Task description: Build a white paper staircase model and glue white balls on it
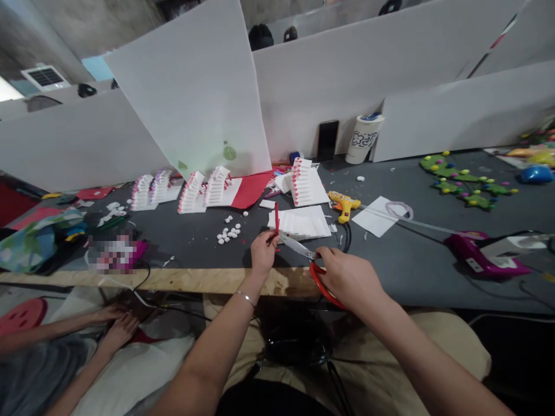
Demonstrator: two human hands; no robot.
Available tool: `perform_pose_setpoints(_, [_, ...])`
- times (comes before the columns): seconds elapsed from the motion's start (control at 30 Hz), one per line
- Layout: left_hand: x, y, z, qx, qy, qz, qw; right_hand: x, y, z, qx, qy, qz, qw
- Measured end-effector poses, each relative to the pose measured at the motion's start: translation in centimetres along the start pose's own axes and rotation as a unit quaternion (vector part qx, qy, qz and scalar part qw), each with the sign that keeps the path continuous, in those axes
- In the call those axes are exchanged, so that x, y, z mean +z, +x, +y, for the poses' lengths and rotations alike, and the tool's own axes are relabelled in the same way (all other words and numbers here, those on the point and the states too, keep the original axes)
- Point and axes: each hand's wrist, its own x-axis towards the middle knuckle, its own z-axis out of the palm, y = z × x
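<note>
Near the table's front edge, my left hand (263, 252) pinches a narrow red strip (277, 218) that stands upright from the fingertips. My right hand (349, 274) is closed around the red handles of a pair of scissors (299, 247). Their blades point left, with the tips at the strip just above my left fingers. Behind the blades lies a stack of white pieces (303, 222). A white card with a row of white pieces tipped in red (302, 182) stands behind that stack. Small white pebble-like pieces (228, 234) lie left of my left hand.
A yellow glue gun (344, 205), a white card (378, 217), a phone (327, 140) and a cup (364, 137) are beyond my right hand. A purple device (485, 254) sits at the right. White boards (195, 86) rise behind. Another person's hands (117, 326) are at lower left.
</note>
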Motion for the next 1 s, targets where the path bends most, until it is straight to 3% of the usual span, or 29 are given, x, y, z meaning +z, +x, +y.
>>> perform_pose_setpoints(1.0, [-0.1, -0.1, 0.8, -0.020, -0.008, 0.004, 1.000, -0.5, 1.6, -0.2, -0.011, -0.009, -0.004, 1.000])
